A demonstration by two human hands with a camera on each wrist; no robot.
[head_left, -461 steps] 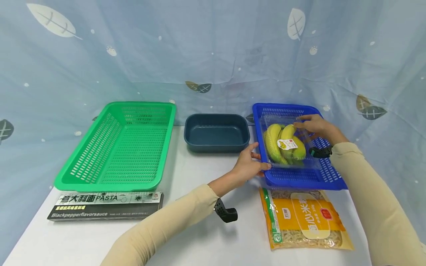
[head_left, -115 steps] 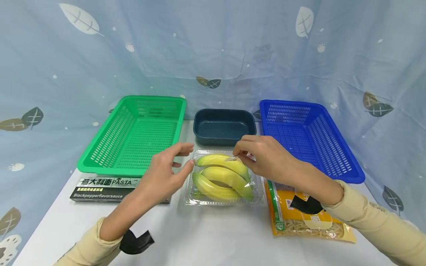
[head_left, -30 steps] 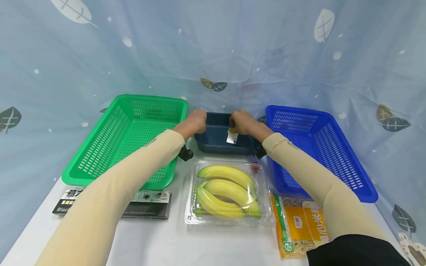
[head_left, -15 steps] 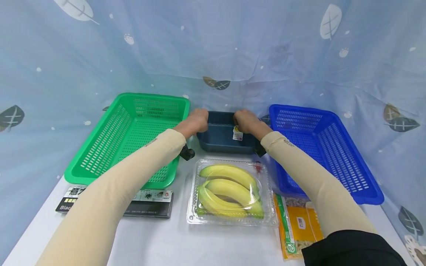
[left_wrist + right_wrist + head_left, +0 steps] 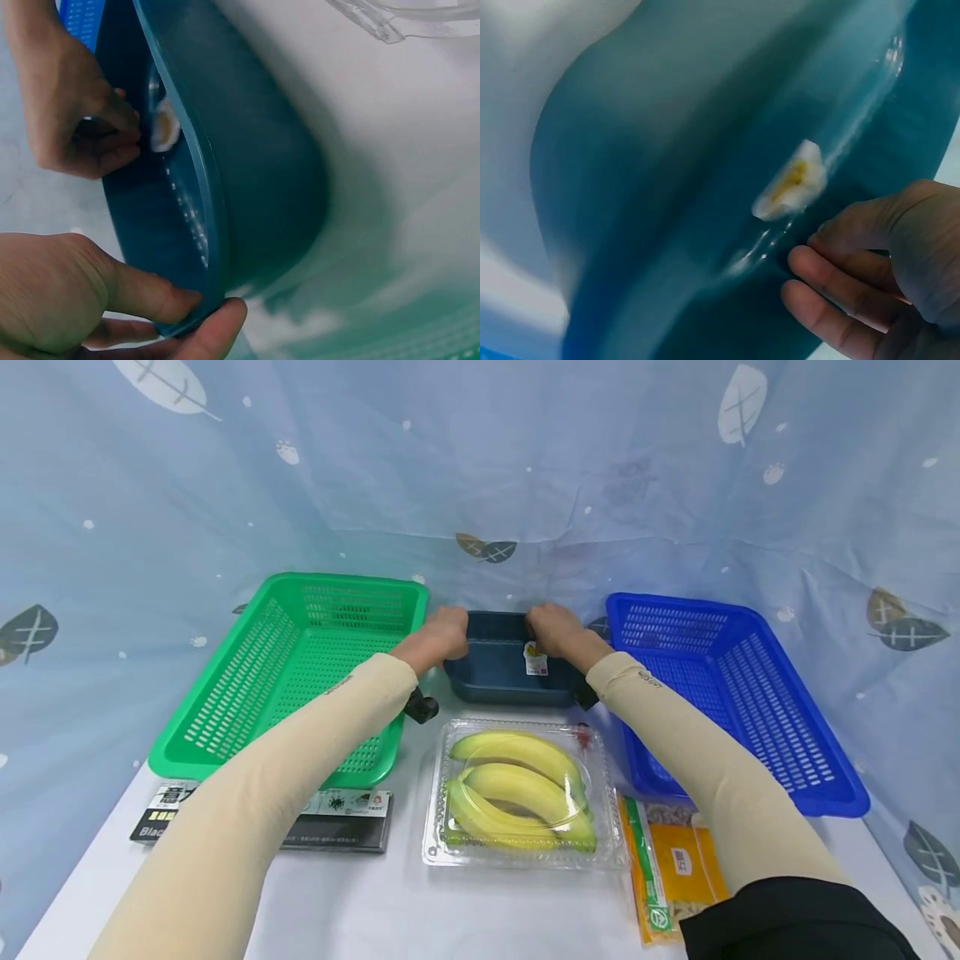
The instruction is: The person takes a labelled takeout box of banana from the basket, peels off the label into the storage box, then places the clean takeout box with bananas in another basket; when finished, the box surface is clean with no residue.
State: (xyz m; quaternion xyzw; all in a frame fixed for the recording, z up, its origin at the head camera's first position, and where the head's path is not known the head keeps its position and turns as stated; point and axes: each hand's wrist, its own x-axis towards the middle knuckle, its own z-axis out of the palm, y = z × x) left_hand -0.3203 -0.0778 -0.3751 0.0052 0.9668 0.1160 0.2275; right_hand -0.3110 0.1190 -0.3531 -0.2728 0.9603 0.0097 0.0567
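Head view: both hands (image 5: pixel 444 637) (image 5: pixel 553 631) grip the dark blue tub (image 5: pixel 501 678).

Left hand (image 5: pixel 444 635) and right hand (image 5: pixel 551 628) grip opposite ends of the dark blue tub (image 5: pixel 501 681), a small sticker (image 5: pixel 536 661) at its right. Banana pack (image 5: pixel 521 793) lies just before it on the bench (image 5: pixel 405 910).

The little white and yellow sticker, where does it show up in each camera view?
Head: sticker at centre, hanging by the right hand over the dark blue tub.
Left wrist: sticker upper left, at the far hand's fingertips.
Right wrist: sticker right of centre, above the fingers.
Shared landmark: the tub's rim.
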